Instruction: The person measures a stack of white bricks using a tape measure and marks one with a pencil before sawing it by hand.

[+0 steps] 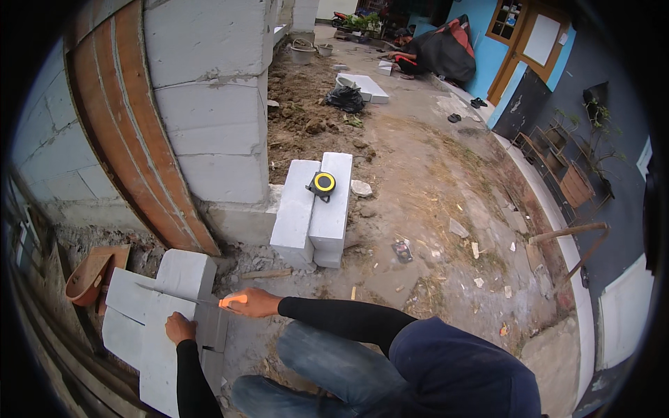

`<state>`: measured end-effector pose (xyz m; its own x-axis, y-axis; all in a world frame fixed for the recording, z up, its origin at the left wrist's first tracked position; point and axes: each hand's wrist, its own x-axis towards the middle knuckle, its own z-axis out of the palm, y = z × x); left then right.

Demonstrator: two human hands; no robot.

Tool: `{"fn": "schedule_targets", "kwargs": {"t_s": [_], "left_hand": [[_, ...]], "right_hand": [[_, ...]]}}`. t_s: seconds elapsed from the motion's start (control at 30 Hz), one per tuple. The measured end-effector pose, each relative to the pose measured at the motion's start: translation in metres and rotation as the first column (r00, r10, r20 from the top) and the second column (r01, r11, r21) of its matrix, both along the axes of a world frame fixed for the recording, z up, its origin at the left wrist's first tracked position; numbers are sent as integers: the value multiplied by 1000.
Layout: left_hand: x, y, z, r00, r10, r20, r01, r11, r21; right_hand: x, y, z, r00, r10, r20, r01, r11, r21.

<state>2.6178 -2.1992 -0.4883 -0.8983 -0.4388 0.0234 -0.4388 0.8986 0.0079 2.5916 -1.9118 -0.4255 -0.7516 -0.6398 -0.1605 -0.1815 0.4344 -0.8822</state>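
My right hand [259, 304] is wrapped round the orange handle of a narrow-bladed saw [232, 301]. Its thin grey blade points left across a white lightweight concrete block [160, 355]; its teeth are too small to make out. On top of that block, near its right edge, rests my left hand [181, 328] with the fingers curled down against it. Another white block [187, 270] lies just beyond the blade, and more block pieces are beneath. Farther ahead, a yellow and black tape measure [323, 183] sits on two long white blocks [291, 205] lying side by side.
A white block wall [209, 118] with a brown wooden board [125, 125] rises at the left. A brown bowl-shaped container [87, 280] stands beside the blocks. Farther off are a black plastic bag [346, 99], buckets [302, 51] and a crouching person. Rubble dots the ground.
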Motion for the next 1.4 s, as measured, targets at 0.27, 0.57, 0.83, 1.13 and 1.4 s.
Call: {"fn": "schedule_targets", "kwargs": {"t_s": [0.27, 0.57, 0.83, 1.13, 1.4], "left_hand": [[1, 14, 0, 997, 37, -70, -34, 998, 44], [0, 20, 3, 995, 49, -82, -46, 998, 37], [3, 16, -1, 989, 92, -115, -87, 995, 43], [7, 17, -3, 985, 140, -103, -131, 988, 87], [7, 20, 9, 978, 158, -137, -145, 984, 103]], "right_hand": [[1, -2, -30, 995, -61, -82, 54, 995, -78], [-1, 3, -34, 992, -69, -109, 59, 994, -93], [-5, 2, -28, 997, -49, -52, 44, 995, -84], [-5, -1, -42, 990, -70, -119, 49, 984, -170], [-10, -3, -47, 993, -48, -104, 32, 987, -156]]}}
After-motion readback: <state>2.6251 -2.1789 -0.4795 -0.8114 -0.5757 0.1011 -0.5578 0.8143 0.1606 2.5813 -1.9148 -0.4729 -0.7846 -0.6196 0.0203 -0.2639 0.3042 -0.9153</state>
